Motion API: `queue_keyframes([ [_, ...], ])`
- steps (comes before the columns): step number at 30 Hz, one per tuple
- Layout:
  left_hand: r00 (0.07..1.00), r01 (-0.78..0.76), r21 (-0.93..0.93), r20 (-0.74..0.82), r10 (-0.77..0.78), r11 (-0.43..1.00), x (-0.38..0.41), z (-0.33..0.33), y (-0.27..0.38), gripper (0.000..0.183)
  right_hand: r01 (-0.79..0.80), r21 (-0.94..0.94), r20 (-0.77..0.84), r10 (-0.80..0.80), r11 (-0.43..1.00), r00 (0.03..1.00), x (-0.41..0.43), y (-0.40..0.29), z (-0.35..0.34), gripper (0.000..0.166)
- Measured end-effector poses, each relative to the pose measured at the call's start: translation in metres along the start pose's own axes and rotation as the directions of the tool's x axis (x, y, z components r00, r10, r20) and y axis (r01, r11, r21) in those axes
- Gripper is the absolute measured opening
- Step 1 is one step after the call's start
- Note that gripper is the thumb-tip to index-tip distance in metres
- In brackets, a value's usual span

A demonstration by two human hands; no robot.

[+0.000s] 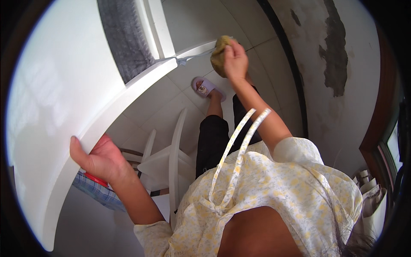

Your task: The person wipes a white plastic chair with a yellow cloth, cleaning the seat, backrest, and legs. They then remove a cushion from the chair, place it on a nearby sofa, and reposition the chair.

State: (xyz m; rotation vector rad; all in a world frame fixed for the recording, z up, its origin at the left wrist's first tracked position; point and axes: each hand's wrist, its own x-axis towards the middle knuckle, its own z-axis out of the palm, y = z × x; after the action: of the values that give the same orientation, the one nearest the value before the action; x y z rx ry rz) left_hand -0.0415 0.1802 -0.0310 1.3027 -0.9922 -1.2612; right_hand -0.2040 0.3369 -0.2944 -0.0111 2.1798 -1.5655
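My left hand (pixel 104 158) holds the edge of a white tabletop or panel (pixel 106 112), its thumb on the upper face and its fingers out of sight beneath. My right hand (pixel 236 59) is pinched on a crumpled yellow-green cloth (pixel 220 59), which lies against the far end of a narrow white rail (pixel 199 48). A grey-blue tie (pixel 182 61) is knotted around the rail near a white post (pixel 162 29). Grey plush fabric (pixel 126 38) shows between the panel and that post.
Below the panel stand white chair parts (pixel 175 154), with blue plaid fabric (pixel 96 192) and a red object (pixel 96 180) beside them. My foot in a lilac slipper (pixel 205 87) rests on the tiled floor (pixel 173 99). A wall with peeled patches (pixel 335 51) rises at right.
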Motion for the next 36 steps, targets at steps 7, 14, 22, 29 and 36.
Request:
queue_keyframes([
  [7,0.996,0.057,-0.037,0.071,-0.054,0.998,0.007,-0.005,-0.001,0.05,0.177,0.007,0.057,-0.177,0.984,0.983,-0.047,0.012,0.086,0.022],
  [14,0.992,0.048,0.047,0.111,-0.053,0.998,0.016,-0.024,0.01,0.05,0.13,-0.17,0.027,-0.127,0.977,0.992,0.018,0.09,0.067,0.018],
  [22,0.994,0.036,0.014,0.107,-0.038,0.999,0.014,-0.027,0.016,0.058,-0.174,-0.383,-0.209,0.099,0.907,0.973,0.087,0.156,0.057,0.022],
  [29,0.994,0.096,-0.022,0.052,-0.095,0.995,0.014,-0.022,0.004,0.052,-0.734,-0.097,-0.01,0.737,0.672,0.676,0.021,0.172,0.039,0.036],
  [36,0.998,0.046,-0.026,0.041,-0.045,0.999,0.004,0.001,0.0,0.05,-0.686,0.727,0.492,0.691,0.007,0.529,-0.024,0.032,0.081,0.035],
])
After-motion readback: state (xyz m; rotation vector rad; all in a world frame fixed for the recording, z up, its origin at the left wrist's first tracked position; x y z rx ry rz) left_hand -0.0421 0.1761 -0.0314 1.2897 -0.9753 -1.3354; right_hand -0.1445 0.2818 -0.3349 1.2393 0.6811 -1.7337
